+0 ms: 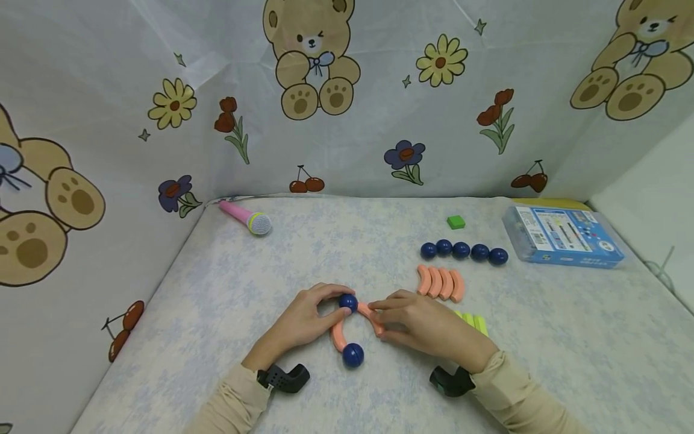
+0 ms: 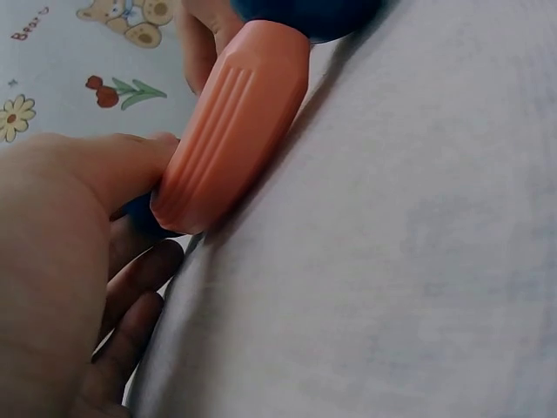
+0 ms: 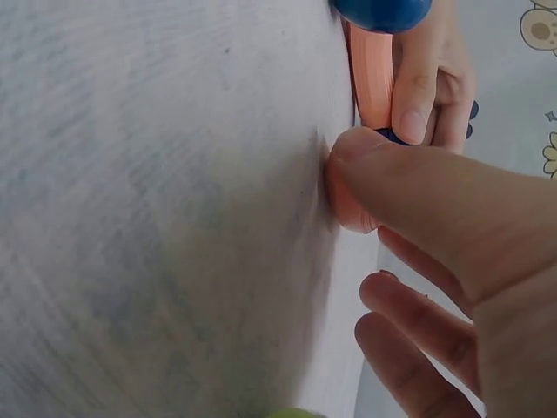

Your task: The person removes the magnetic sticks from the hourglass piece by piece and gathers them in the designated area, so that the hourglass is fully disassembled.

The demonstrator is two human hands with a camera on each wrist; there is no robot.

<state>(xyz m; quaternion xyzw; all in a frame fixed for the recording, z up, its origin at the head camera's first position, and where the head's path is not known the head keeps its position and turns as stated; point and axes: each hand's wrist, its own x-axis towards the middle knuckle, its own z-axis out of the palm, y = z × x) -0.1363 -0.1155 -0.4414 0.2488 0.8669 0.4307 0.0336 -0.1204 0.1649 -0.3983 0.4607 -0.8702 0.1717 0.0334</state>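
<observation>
Between thumb and forefinger, my left hand (image 1: 303, 319) pinches a dark blue ball (image 1: 348, 302) on the table. A curved salmon-pink stick (image 1: 337, 336) runs from that ball down to a second blue ball (image 1: 353, 355) nearer me. My right hand (image 1: 420, 322) pinches another curved salmon-pink stick (image 1: 371, 318), whose upper end meets the held ball's right side. In the left wrist view, the first stick (image 2: 235, 131) shows ridges along its side. The right wrist view has the right thumb lying over the second stick (image 3: 346, 196).
Several blue balls (image 1: 461, 250) form a row at the right, above several curved salmon sticks (image 1: 440, 283). Yellow-green sticks (image 1: 474, 322) lie partly behind the right hand. Farther back are a green block (image 1: 456, 222), a blue box (image 1: 566, 235) and a pink toy microphone (image 1: 246, 217).
</observation>
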